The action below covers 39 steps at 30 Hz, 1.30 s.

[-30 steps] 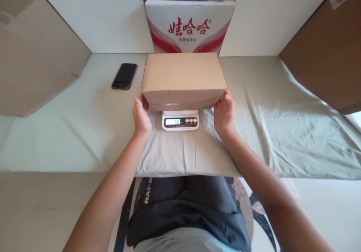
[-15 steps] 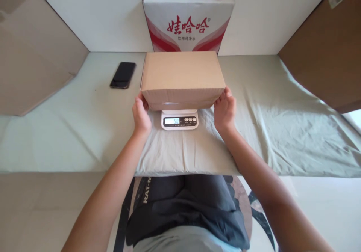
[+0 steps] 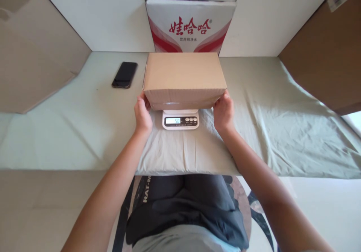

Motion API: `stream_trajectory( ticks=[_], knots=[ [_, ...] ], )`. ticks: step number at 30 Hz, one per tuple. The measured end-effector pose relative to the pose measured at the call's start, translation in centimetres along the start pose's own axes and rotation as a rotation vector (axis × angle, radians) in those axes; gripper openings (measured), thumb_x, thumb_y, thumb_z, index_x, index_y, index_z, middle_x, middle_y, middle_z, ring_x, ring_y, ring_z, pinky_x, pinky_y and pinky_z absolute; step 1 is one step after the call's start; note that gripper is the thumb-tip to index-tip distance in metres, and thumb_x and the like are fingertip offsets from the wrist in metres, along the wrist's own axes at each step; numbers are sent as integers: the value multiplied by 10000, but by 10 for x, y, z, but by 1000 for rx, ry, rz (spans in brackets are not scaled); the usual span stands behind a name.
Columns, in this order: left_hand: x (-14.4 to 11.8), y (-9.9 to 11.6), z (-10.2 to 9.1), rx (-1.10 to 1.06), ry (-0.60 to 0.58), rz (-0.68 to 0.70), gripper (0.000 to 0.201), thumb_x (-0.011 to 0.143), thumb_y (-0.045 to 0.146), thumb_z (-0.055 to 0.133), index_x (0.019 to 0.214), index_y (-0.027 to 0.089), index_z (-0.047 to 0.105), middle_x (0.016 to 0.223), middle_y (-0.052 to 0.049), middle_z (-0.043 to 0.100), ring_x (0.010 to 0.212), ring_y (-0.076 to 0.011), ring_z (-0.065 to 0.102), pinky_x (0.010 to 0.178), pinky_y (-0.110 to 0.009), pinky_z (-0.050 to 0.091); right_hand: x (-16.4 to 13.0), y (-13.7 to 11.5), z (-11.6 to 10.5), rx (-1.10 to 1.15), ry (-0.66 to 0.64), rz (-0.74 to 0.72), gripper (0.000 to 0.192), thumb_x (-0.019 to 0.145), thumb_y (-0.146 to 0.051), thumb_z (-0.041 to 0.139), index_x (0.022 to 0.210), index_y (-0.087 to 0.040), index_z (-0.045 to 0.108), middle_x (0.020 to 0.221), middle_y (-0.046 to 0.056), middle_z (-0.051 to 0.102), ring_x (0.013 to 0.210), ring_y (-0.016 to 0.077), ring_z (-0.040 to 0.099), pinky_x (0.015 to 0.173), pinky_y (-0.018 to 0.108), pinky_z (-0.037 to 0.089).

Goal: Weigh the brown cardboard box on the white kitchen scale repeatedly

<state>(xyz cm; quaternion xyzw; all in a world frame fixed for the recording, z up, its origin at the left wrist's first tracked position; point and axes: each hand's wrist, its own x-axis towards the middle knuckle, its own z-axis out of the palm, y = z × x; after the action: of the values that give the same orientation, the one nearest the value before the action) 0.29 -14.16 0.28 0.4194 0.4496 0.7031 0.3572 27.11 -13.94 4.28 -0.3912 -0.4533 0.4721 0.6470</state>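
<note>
Our left hand (image 3: 143, 113) and right hand (image 3: 223, 111) clasped the short ends of the plain brown cardboard box (image 3: 184, 78).
It sat on the small white digital scale (image 3: 180, 119), long axis crosswise between both hands, equally near.

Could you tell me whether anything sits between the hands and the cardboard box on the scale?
Nothing visible does: the left hand and right hand touch the near corners of the cardboard box, which rests on the scale.
</note>
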Motion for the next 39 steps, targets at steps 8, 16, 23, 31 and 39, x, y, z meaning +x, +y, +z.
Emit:
stream_trajectory(
  ticks=[8,16,23,31,39],
  knots=[
    [0,-2,0,12,9,15,784,916,894,455,1209,232,756,1306,-135,783,1313,-310,715,1116,-418,576,1,5,0,-16,-3,-18,515,861,-732,590,1181,-343,696,1296,29,739,1359,322,629,1147,490,552],
    [-1,6,1,13,5,19,808,909,899,456,1216,219,767,1321,-153,777,1340,-337,700,1127,-448,566,0,3,0,-15,-4,-15,529,863,-740,591,1196,-341,693,1378,27,719,1432,306,597,1187,472,527],
    [-7,21,6,-7,-42,78,880,876,934,448,1325,234,737,1433,-156,724,1469,-353,604,1199,-447,514,-1,3,0,-9,-9,-26,525,853,-735,595,1201,-354,693,1393,23,710,1453,322,579,1234,510,496],
    [-8,23,8,-24,-51,91,832,900,889,477,1349,236,731,1490,-152,695,1482,-341,590,1252,-471,466,-1,3,-1,-27,-22,-47,549,867,-755,569,1235,-364,686,1424,22,707,1487,329,565,1259,537,485],
    [-8,24,8,8,-50,86,885,878,935,433,1370,254,712,1501,-142,684,1544,-345,523,1268,-470,449,-2,-2,2,1,-27,-47,515,860,-731,587,1199,-359,694,1420,17,713,1496,326,556,1286,545,460]
  ],
)
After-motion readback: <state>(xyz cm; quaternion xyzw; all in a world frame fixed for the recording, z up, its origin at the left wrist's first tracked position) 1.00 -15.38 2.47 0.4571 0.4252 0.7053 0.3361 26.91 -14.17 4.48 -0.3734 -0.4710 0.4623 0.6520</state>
